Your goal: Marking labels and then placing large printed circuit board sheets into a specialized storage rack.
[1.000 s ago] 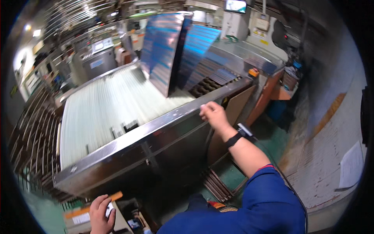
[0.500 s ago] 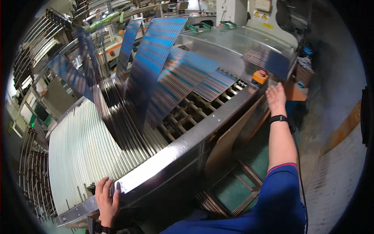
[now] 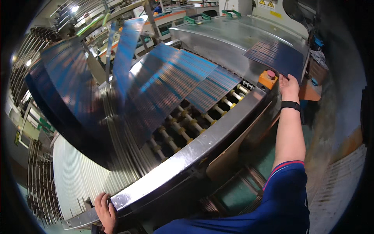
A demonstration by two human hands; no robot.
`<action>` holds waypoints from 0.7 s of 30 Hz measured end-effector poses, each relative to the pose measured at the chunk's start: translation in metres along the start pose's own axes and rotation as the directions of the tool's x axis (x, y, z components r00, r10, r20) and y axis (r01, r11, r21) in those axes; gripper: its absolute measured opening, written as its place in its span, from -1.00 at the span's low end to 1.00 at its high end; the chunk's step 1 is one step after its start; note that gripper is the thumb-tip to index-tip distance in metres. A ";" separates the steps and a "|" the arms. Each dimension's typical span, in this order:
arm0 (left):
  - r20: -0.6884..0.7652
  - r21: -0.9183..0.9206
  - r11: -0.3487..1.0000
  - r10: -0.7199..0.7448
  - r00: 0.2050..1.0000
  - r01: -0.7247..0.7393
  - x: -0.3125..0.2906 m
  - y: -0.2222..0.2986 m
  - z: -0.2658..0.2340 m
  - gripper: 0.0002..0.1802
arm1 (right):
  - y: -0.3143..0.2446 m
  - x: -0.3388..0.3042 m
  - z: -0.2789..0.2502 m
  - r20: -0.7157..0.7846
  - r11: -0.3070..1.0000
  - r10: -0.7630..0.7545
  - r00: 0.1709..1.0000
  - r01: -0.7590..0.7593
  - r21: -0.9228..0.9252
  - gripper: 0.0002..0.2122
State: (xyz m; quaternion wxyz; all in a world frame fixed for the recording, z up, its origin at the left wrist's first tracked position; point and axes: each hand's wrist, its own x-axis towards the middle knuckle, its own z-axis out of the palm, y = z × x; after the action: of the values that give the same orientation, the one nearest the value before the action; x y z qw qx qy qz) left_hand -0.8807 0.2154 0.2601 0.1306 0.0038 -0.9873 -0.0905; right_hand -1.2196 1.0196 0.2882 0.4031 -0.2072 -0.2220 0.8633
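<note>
My right hand, with a black wristband, reaches out at the far right and grips the near edge of a dark blue gridded panel. That panel lies flat on the machine's steel cover. An orange box with a red button sits just left of this hand. My left hand holds the near end of the shiny steel side rail at the lower left. Several blue panels come out over the rollers, some tilted up and blurred.
A ribbed white conveyor bed stretches left of the rollers. Wire racks stand at the far left. A brown board leans under the rail. Green floor lies below, and more machines stand at the back.
My right hand went from the steel rail out to the far right and took the panel's edge. My left hand rose from below onto the rail's near end. The panels tipped and moved along.
</note>
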 end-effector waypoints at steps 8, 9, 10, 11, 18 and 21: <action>-0.011 0.109 0.993 0.036 0.999 -0.035 0.006 0.006 -0.004 -0.57 | -0.035 -0.035 0.021 -0.065 0.969 -0.225 0.972 0.230 0.091 -0.75; 0.007 0.126 0.991 0.048 0.999 -0.048 0.005 0.004 -0.006 -0.55 | -0.032 -0.056 0.030 -0.135 0.975 -0.219 0.966 0.222 0.007 -0.76; 0.024 0.144 0.988 0.059 0.998 -0.062 0.003 0.001 -0.008 -0.53 | -0.030 -0.068 0.035 -0.203 0.976 -0.218 0.955 0.206 -0.075 -0.77; -0.038 0.046 0.999 -0.008 0.999 0.009 0.000 -0.005 0.003 -0.55 | -0.029 -0.039 0.018 -0.185 0.982 -0.182 0.966 0.168 -0.089 -0.77; -0.088 0.073 0.996 -0.040 0.995 0.046 -0.006 0.001 -0.004 -0.56 | -0.076 -0.062 0.028 0.276 0.972 -0.201 0.940 0.157 0.173 -0.69; -0.091 0.037 0.999 -0.024 0.996 0.028 0.002 0.006 -0.004 -0.56 | -0.115 -0.126 0.004 0.426 0.683 -0.527 0.735 0.665 -0.302 -0.64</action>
State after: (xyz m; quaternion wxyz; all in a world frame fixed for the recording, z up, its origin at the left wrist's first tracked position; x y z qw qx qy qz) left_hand -0.8814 0.2209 0.2658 0.1739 0.0232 -0.9818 -0.0731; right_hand -1.0784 0.9854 0.3776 0.5683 -0.0709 -0.5239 0.6305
